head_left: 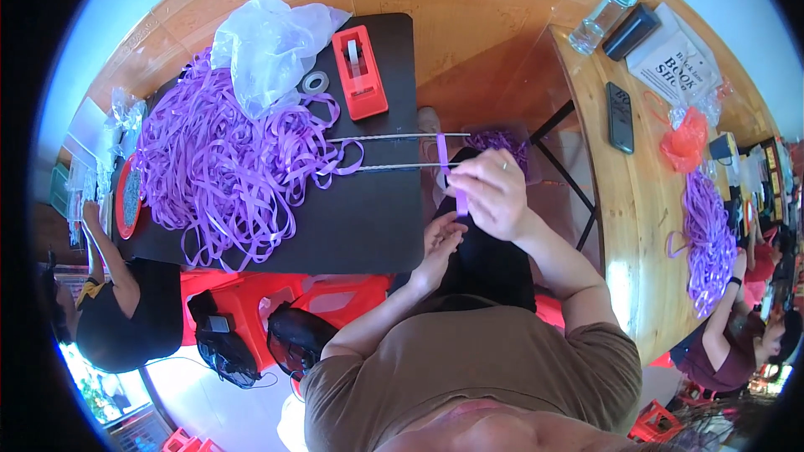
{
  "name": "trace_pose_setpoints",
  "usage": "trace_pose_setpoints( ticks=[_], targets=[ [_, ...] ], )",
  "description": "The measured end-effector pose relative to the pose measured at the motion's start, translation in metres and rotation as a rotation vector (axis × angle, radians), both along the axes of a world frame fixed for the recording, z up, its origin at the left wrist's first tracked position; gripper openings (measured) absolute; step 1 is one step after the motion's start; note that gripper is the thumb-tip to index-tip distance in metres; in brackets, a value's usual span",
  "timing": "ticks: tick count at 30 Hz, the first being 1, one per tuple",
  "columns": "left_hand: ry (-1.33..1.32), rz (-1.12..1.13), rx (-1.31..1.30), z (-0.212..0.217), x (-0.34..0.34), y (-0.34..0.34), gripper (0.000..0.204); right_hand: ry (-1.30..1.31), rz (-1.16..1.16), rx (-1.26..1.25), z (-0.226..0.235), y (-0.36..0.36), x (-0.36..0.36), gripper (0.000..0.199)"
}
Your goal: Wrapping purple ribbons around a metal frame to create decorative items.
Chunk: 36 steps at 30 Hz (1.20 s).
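A short purple ribbon (443, 151) lies across two thin metal rods (394, 167) that stick out past the right edge of the dark table. My right hand (496, 197), wearing a ring, is closed in a pinch on the ribbon beside the nearer rod's tip. Below it, the ribbon's lower end runs to the fingertips of my left hand (442, 244), which are closed around it. The exact grip of both hands is partly hidden. To the left, a big tangled heap of purple ribbon (222, 159) covers much of the dark table (360, 234).
A red tape dispenser (374, 96), a tape roll (316, 82) and a clear plastic bag (266, 50) lie by the heap. Under the rods' ends stands a bin of purple pieces (523, 151). The wooden table (624, 201) at right holds a phone (620, 117) and more ribbon. People sit at both sides.
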<state>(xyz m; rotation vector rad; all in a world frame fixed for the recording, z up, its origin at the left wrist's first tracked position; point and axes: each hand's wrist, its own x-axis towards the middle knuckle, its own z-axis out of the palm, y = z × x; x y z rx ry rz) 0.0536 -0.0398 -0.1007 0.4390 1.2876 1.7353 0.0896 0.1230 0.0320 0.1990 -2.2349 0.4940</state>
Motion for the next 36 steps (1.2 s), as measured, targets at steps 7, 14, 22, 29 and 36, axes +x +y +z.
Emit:
trace_pose_setpoints(
  ticks=[7,14,22,29,36],
  targets=[
    [0.059,0.133,0.002,-0.001,-0.015,0.046,0.041,-0.191,0.189,-0.792,-0.023,0.075,-0.068,0.004],
    [0.119,0.294,0.077,-0.008,-0.037,0.078,0.035,-0.359,0.288,-1.071,-0.065,0.091,-0.102,0.016],
    [0.159,0.569,0.300,-0.005,-0.048,0.111,0.043,-0.650,0.305,-1.741,-0.112,0.088,-0.091,0.008],
    [0.059,0.597,0.405,0.002,-0.052,0.117,0.044,-0.638,0.441,-2.042,-0.113,0.055,-0.077,0.017],
    [-0.118,0.443,0.369,-0.012,-0.055,0.105,0.025,-0.507,0.455,-2.065,-0.131,0.042,-0.059,0.011]
  ],
)
